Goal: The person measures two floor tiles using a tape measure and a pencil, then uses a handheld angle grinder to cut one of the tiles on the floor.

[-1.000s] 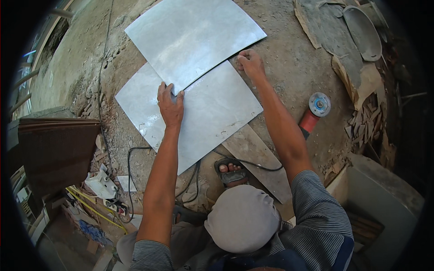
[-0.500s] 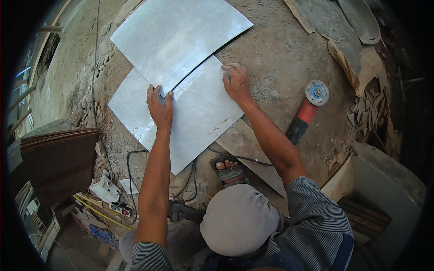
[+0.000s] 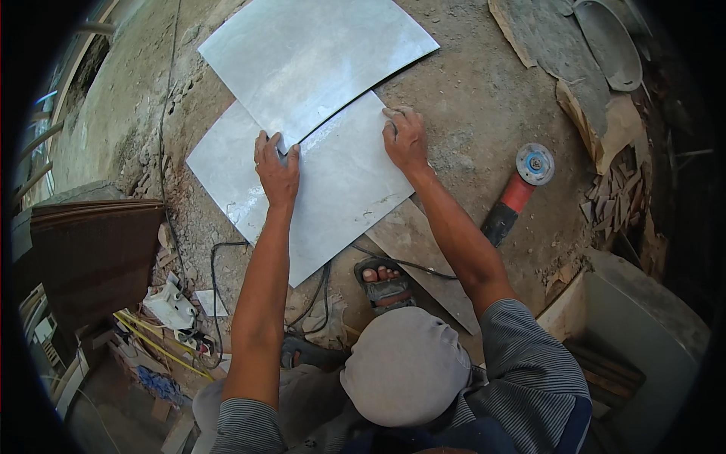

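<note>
Two large pale grey tiles lie on the dirt ground, the upper tile (image 3: 318,60) overlapping the far part of the lower tile (image 3: 340,197) at an angle. My left hand (image 3: 277,170) is at the near corner of the upper tile, fingers bent and thumb apart around that corner. A small dark patch shows between those fingers, too unclear to name. Over the right edge of the lower tile my right hand (image 3: 407,140) is curled, its fingertips at the tile's far right corner. An angle grinder (image 3: 517,193) with a red and black body lies to the right.
A black cable (image 3: 214,280) runs under the tiles' near side. Beside my sandalled foot (image 3: 382,280) lies a brownish board (image 3: 423,250). Broken pieces (image 3: 616,193) and torn cardboard (image 3: 578,113) are at the right. Stacked brown sheets (image 3: 98,257) and a white electrical box (image 3: 171,306) stand left.
The whole view has turned slightly, so tiles, hands and grinder sit a little differently in it. Both hands keep nearly the same places on the tiles.
</note>
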A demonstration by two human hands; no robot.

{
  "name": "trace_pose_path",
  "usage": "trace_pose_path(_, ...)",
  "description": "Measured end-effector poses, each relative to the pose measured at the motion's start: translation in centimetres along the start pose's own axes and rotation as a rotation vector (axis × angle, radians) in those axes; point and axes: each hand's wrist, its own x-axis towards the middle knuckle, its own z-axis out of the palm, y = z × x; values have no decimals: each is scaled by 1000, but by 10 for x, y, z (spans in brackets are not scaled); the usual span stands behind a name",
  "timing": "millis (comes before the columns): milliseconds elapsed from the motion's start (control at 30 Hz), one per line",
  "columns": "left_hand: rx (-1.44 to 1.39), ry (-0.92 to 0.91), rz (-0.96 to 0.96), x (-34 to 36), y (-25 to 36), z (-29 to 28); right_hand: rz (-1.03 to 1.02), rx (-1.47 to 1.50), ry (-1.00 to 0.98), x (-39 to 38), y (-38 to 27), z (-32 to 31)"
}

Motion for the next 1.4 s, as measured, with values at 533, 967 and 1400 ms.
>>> trace_pose_path(533,-22,-122,-16,12,-3,-27,-47,-64,-4,-1,0,5)
trace_pose_path(967,65,-225,-11,14,-6,-28,462,261,-3,36,-1,10)
trace_pose_path(1400,86,-132,25,6,-12,-17,881,665,-191,99,23,8)
